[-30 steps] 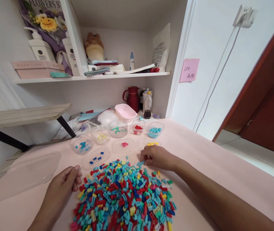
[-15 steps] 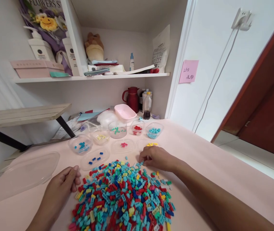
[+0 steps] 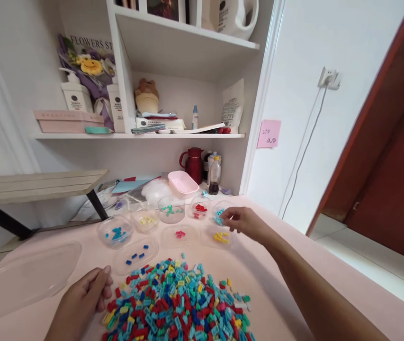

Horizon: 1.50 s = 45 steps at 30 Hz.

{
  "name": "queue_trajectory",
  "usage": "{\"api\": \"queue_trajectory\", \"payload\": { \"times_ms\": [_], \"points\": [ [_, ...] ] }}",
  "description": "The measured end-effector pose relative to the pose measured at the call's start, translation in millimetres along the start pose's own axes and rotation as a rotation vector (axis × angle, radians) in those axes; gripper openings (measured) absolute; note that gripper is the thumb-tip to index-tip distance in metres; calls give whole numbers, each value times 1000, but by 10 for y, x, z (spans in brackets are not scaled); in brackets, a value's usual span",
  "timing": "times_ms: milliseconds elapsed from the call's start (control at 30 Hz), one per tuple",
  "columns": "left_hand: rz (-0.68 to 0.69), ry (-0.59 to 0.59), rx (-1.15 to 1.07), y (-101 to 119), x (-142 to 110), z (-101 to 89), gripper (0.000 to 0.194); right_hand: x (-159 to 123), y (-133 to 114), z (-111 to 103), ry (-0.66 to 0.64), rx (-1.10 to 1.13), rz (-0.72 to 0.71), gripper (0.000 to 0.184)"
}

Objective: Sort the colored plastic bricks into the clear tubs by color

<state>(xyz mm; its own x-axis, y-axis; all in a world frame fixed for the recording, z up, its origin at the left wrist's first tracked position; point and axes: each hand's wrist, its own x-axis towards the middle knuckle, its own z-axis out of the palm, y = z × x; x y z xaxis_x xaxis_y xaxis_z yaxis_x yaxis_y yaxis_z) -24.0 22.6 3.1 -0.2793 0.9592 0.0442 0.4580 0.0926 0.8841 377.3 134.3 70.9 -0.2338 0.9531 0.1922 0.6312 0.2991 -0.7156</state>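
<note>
A big heap of small toy building bricks (image 3: 180,303) in red, light blue, green, yellow and dark blue lies on the pink tabletop. My right hand (image 3: 246,222) is over the clear tub of light blue bricks (image 3: 219,216), covering part of it. Its thumb and fingers are pinched together; whatever is between them is hidden. Beside the heap's left edge rests my left hand (image 3: 84,303), fingers curled and thumb against them, with nothing visible in it. Just in front of my right hand is a clear lid with yellow bricks (image 3: 220,237).
Other clear tubs hold red bricks (image 3: 200,209), green bricks (image 3: 169,210), pale yellow bricks (image 3: 147,219) and blue bricks (image 3: 117,234). Lids carry pink bricks (image 3: 180,234) and dark blue bricks (image 3: 134,256). A large clear lid (image 3: 34,274) lies left. Behind stand a pink basin (image 3: 183,183) and a red jug (image 3: 193,166).
My right hand has moved from the far edge of the heap, up and away to the light blue tub. My left hand stays beside the heap. The head view has tilted upward.
</note>
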Motion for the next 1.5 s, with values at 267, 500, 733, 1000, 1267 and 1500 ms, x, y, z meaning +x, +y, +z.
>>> {"api": "queue_trajectory", "payload": {
  "times_ms": [267, 500, 733, 1000, 1267, 1500],
  "points": [
    [17, 32, -17, 29, -5, -8, 55, 372, 82, -155, 308, -99, 133, 25],
    [1, 44, -51, 84, -31, -2, 46, -56, -108, -136, -174, 225, 24, 27],
    [-9, 31, -24, 39, -22, -8, 42, -606, -92, -168, -762, -164, 86, 53],
    [-6, 33, -51, 56, -23, 8, 41, -1031, -95, 85, -618, -291, -7, 68],
    [14, 31, -96, 50, -36, -2, 40, -721, -231, 461, -490, -76, -91, 42],
    [17, 26, -96, 108, -63, 7, 41, -804, -382, 205, -684, 363, -36, 37]
  ]
}}
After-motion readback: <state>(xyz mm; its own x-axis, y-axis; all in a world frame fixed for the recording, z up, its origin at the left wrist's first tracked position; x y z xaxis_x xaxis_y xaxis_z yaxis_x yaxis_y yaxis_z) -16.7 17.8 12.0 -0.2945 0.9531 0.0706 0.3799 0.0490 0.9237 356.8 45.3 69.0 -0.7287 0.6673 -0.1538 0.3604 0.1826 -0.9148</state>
